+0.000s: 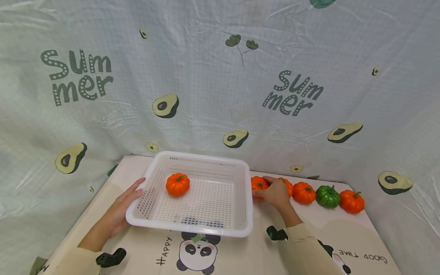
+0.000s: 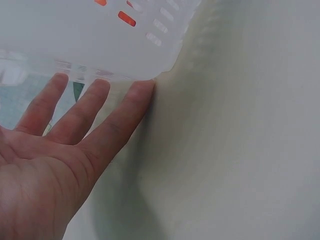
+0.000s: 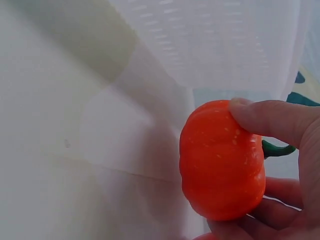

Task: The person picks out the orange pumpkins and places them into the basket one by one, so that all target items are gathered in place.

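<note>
A white perforated plastic basket [image 1: 189, 228] stands on the table with one small orange pumpkin [image 1: 177, 185] inside, toward its left. My left hand [image 1: 118, 209] is at the basket's left side. Its fingers [image 2: 120, 120] are extended, their tips touching the basket's lower edge in the left wrist view. Just outside the basket's right wall, my right hand [image 1: 276, 193] grips another orange pumpkin [image 3: 222, 162] between thumb and fingers. The thumb lies on top of it, and its green stem points toward the palm.
To the right of that hand, more pumpkins line up along the table's back: an orange one [image 1: 287, 187] partly hidden by the hand, a second orange one [image 1: 304, 193], a green one [image 1: 327, 196] and an orange one at the end [image 1: 352, 201]. Behind hangs a printed curtain [image 1: 206, 76].
</note>
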Motion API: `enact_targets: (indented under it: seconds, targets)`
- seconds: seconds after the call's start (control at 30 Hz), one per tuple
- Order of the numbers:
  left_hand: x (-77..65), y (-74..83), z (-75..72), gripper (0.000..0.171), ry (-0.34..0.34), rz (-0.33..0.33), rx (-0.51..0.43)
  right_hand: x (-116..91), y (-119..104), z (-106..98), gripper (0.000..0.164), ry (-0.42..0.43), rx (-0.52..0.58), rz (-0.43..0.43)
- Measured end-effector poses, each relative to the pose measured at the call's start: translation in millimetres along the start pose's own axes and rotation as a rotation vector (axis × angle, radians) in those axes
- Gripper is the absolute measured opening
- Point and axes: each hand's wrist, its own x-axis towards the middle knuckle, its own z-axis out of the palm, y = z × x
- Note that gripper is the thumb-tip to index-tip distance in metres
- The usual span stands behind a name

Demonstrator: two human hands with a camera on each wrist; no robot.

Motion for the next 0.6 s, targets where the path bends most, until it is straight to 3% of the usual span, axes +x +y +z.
enact_targets:
  seconds: [0.27,0.6]
  targets:
    - [-1.0,-0.1,0.7,0.07,0.0,-0.01,0.004,-6.5,-9.9,-8.1,0.075,-0.014,0.144,0.06]
    - [-0.7,-0.7,-0.2,0.069,-0.001,0.002,0.011,-12.8,-18.1,-23.3,0.073,-0.009,0.202,0.029]
